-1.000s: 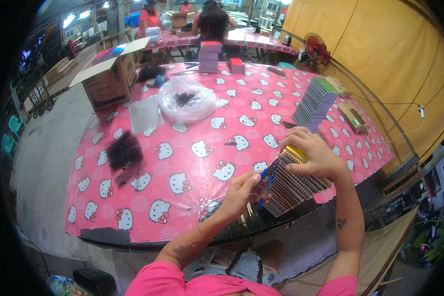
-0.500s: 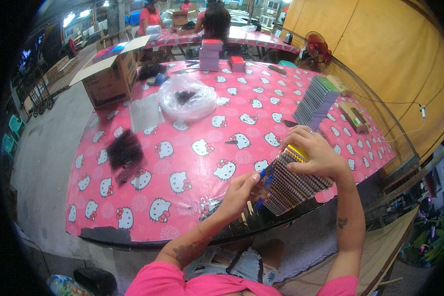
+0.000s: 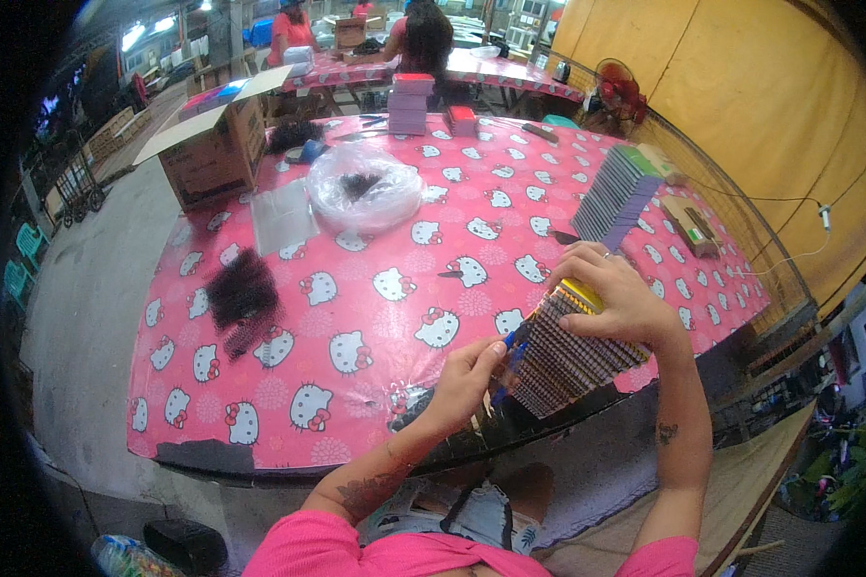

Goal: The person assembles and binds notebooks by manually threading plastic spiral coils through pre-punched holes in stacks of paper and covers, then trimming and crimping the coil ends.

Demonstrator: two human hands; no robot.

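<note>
A stack of spiral-bound notebooks (image 3: 573, 361) stands tilted at the table's near right edge, its coil edges facing up and left. My right hand (image 3: 616, 288) is wrapped over the stack's yellow top cover, thumb on the coil side and fingers over the far edge. My left hand (image 3: 473, 377) is closed around a small blue-handled tool (image 3: 513, 348), held against the left side of the coils. Fingers and blur hide the tool's tip, so its exact kind does not show. Beyond my right hand stands another tall notebook stack (image 3: 618, 197), green on top.
Black coil pieces (image 3: 242, 300) lie in a heap at left. Behind them are a clear plastic bag (image 3: 366, 192), a plastic sheet (image 3: 284, 219) and an open carton (image 3: 207, 159). Red-topped stacks (image 3: 411, 106) stand at the far edge. A small dark blade-like piece (image 3: 450, 274) lies mid-table. People work beyond.
My left hand has shifted slightly down and left with the blue-handled tool, along the coil edge. My right hand keeps its hold on the notebook stack.
</note>
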